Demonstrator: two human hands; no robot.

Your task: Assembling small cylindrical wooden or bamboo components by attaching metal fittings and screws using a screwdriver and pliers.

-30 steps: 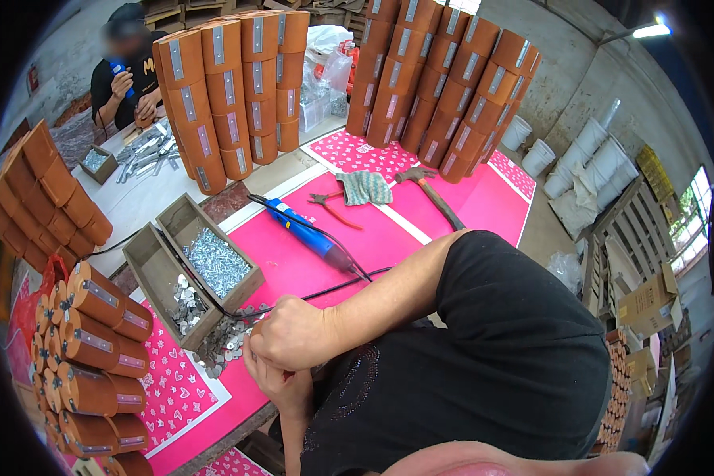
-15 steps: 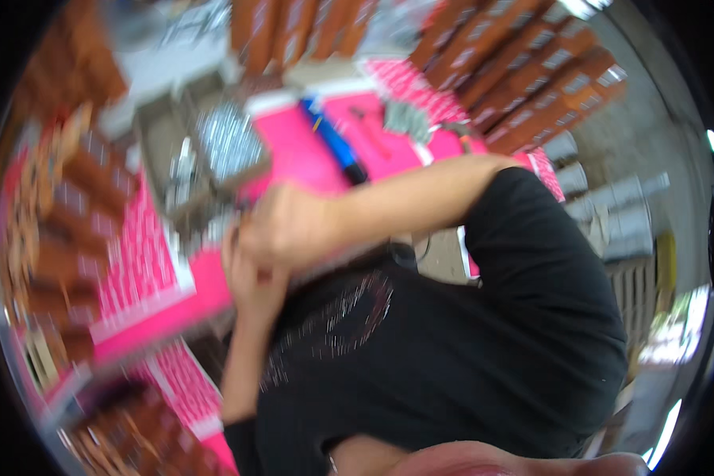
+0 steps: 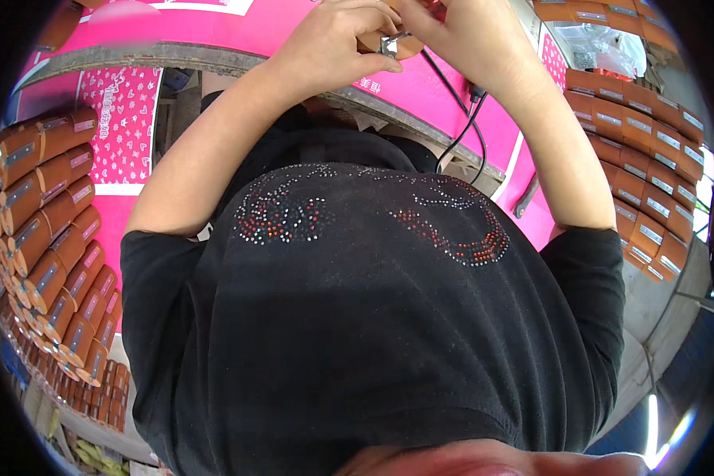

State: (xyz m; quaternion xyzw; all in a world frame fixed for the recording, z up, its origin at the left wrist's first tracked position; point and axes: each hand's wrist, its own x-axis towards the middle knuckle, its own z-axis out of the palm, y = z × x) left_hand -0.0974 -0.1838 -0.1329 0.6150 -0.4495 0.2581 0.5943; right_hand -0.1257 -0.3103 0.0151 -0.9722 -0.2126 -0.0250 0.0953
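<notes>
At the top edge of the head view, my left hand (image 3: 337, 44) is closed round a small orange-brown piece (image 3: 408, 49), wooden by its look, with rounded edges. A shiny metal fitting (image 3: 389, 46), perhaps a clasp, sits on its near side, close to my left thumb. Beside it is my right hand (image 3: 472, 40), bent inward, its thumb near the fitting. Most of the right fingers are cut off by the frame, and a bit of something red shows there. What that hand grips is hidden.
Pink-covered bench (image 3: 278, 17) with a worn front edge. A black cable (image 3: 481, 135) hangs over that edge. Brown boxes with metal fittings stand stacked at left (image 3: 59, 274) and right (image 3: 639, 190). A dark-handled tool (image 3: 526, 197) lies at right; a clear plastic bag (image 3: 603, 49) sits beyond.
The view has swung round and steadied. Both hands now appear at the top edge with the brown piece; the tray of metal parts and the blue tool have left the picture.
</notes>
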